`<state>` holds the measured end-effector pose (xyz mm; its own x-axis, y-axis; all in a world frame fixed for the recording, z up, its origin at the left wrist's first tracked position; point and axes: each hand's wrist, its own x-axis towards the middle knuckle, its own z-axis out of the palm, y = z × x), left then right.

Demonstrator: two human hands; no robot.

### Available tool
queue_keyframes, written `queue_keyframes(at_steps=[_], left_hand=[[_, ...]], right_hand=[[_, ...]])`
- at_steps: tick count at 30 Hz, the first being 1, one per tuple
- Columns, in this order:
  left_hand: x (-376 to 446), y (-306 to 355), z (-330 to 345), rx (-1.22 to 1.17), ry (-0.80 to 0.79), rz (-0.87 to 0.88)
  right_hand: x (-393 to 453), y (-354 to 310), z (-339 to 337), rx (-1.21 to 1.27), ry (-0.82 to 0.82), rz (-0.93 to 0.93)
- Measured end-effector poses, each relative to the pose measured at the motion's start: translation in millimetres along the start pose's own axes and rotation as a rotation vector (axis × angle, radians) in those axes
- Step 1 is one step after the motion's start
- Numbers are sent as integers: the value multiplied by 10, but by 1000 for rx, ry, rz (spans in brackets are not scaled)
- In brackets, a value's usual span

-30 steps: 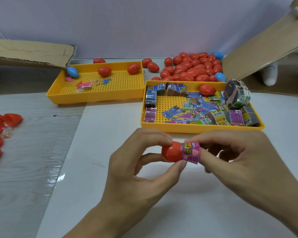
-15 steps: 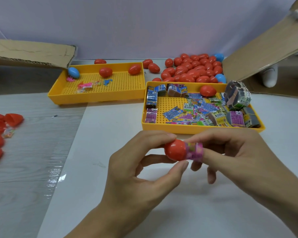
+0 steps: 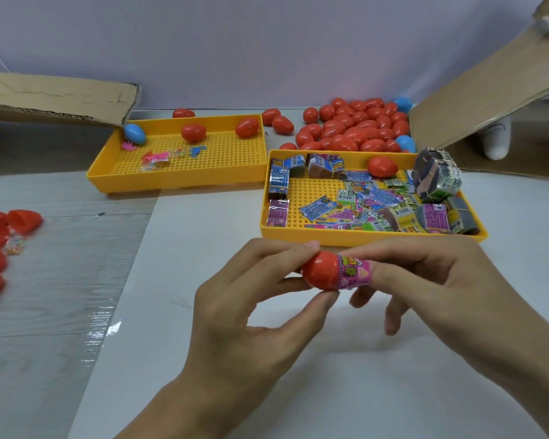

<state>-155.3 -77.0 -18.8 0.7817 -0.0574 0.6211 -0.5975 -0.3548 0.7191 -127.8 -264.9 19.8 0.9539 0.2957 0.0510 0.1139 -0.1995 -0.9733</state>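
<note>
At lower centre, the left hand (image 3: 244, 318) is pinching the bare end of the likely light, slippery red plastic egg (image 3: 319, 270), the right hand (image 3: 441, 286) pinching its pink printed band (image 3: 355, 272).

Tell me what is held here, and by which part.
A red egg: the left hand pinches its bare red end, the right hand pinches the pink label wrapped round the other end.

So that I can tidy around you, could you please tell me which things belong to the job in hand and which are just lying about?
In hand: red egg, pink label on it, left hand, right hand; likely the label tray and egg pile as stock.
Lying about: toy tray, cardboard flap, open egg halves.
</note>
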Motion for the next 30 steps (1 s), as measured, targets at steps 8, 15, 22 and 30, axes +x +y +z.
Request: queue_keyframes(at_steps=[8,15,22,30], left_hand=[[-1,-14,0,88,32,45],[18,-20,-9,135,25,57],[17,-24,1,66,30,18],[4,-30,3,77,9,1]], right_hand=[[-7,6,11,26,53,-41],[-11,6,36,122,11,-6],[-20,27,112,420,-5,240],[-16,37,146,488,-5,299]])
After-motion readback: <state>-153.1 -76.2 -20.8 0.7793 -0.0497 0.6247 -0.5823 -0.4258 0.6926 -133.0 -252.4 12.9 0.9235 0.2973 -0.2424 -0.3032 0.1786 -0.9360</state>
